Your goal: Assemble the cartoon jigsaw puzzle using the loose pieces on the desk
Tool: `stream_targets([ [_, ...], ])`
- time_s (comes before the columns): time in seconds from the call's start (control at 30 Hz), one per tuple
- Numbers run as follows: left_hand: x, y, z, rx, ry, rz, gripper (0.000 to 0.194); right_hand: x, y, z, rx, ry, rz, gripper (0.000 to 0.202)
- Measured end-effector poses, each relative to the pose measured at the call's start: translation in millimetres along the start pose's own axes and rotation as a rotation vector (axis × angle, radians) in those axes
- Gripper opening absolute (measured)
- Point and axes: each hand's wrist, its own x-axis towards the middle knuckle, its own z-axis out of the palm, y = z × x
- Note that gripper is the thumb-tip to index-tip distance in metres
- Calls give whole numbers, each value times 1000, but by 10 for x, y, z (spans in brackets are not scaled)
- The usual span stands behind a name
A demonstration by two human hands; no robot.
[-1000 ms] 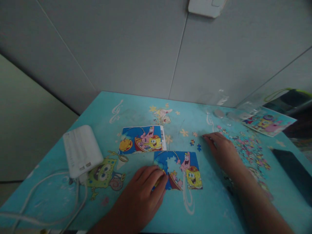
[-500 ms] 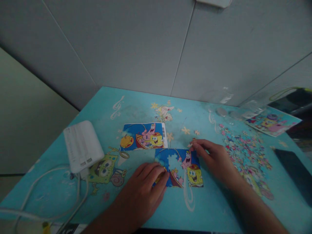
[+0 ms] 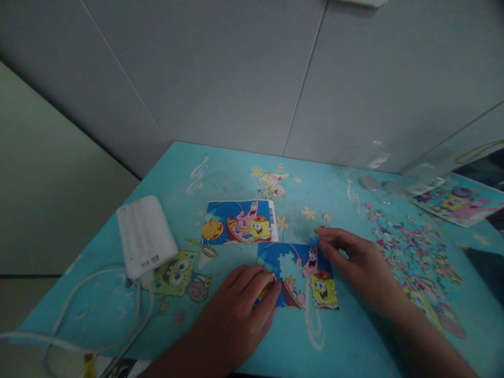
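A partly assembled jigsaw puzzle [image 3: 323, 290] lies flat, with a gap through its middle where the turquoise tabletop shows. My left hand [image 3: 246, 302] rests over its lower left part, fingers curled and close together around a yellow area that they partly hide. At the puzzle's top right edge, my right hand [image 3: 350, 257] pinches a small blue puzzle piece [image 3: 314, 241] between thumb and fingertips. Just behind the puzzle lies a printed picture card [image 3: 240, 222] with the same scene of cartoon characters in a boat.
Loose puzzle pieces [image 3: 419, 257] spread over the right side. Beyond them are another picture card [image 3: 459, 203] and clear plastic containers [image 3: 380, 157]. A dark flat object [image 3: 486, 270] lies far right. The white power bank [image 3: 146, 236] with cables [image 3: 139, 302] sits left. A grey wall [image 3: 220, 79] stands behind.
My right hand has brought the piece down against the puzzle's top edge, and its blue face now shows. My left hand stays on the puzzle. The whole view has shifted slightly.
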Motion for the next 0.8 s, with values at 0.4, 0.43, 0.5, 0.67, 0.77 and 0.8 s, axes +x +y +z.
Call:
stream_targets([
  [0.4, 16, 12, -6, -1, 8, -8, 26, -25, -92, 85, -6, -136, -127, 24],
  [0.43, 17, 12, -8, 0, 7, -7, 26, -28, -98, 109, -4, -139, -121, 24],
  [0.5, 18, 14, -11, 0, 7, -4, 26, -33, -101, 164, 4, -136, -97, 26],
  [0.67, 10, 12, -6, -3, 5, -3, 27, -29, -75, 282, 21, -164, -100, 26],
  [0.77, 5, 10, 3, -5, 9, -3, 26, -25, -67, 315, 19, -171, -102, 24],
  [0.8, 5, 9, 6, -3, 7, -5, 26, -24, -69, 320, 12, -174, -101, 24],
])
